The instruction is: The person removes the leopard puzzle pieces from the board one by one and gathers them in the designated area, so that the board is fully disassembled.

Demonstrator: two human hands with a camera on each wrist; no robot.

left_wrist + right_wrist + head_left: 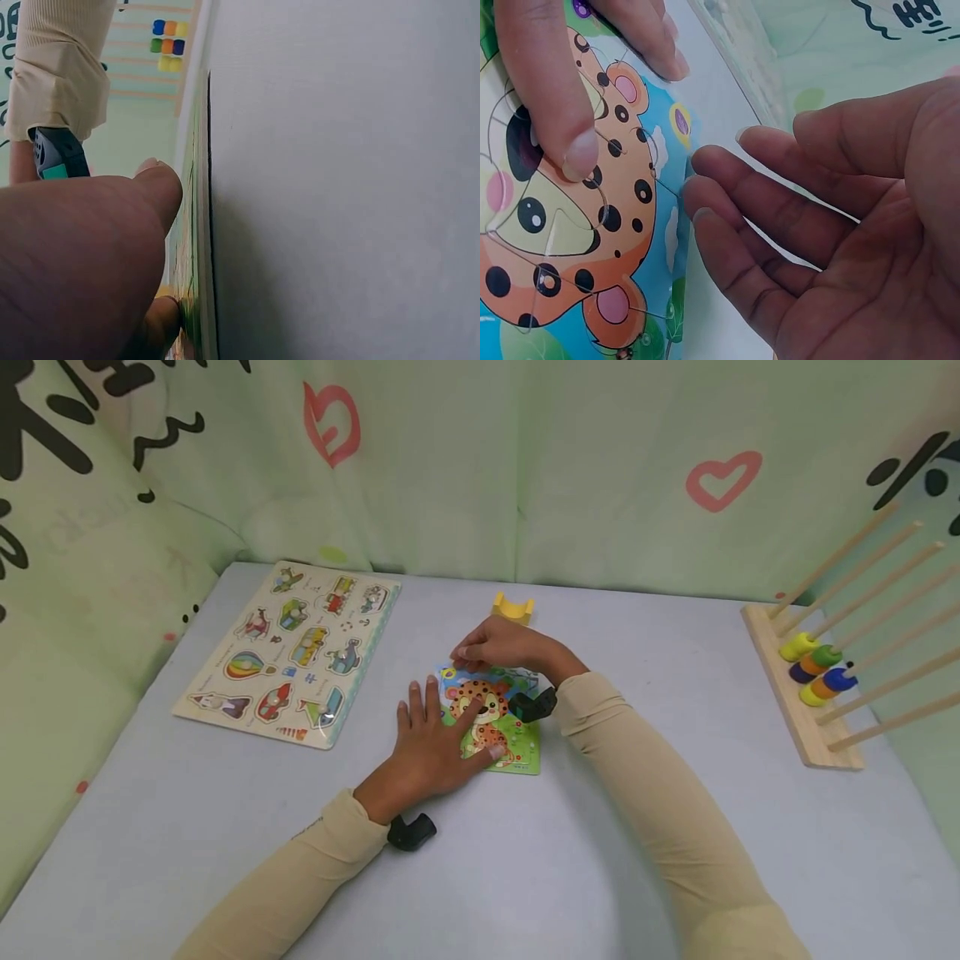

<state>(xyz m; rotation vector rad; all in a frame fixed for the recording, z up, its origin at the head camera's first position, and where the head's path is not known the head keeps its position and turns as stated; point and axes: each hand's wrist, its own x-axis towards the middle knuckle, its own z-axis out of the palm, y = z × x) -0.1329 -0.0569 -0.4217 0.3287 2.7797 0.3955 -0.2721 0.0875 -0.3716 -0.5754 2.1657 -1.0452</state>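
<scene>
A small jigsaw puzzle (525, 747) with a spotted leopard on a green and blue ground lies on the table. My left hand (431, 750) rests on its left side with fingers spread, a finger and the thumb over the picture. At the far edge is my right hand (504, 645), palm turned inward. Seen from the right wrist, the bent fingertips (705, 191) are at the puzzle's edge, and the thumb stands apart from them with nothing pinched. Seams between the pieces (609, 225) show there. From the left wrist, the thumb (161, 187) is beside the puzzle's thin side.
To the left lies a larger wooden board (258, 652) with vehicle pictures. Behind the right hand sits a yellow curved block (513, 608). A wooden peg rack (806, 710) with coloured beads stands at the right. Green cloth (600, 485) hangs behind the table.
</scene>
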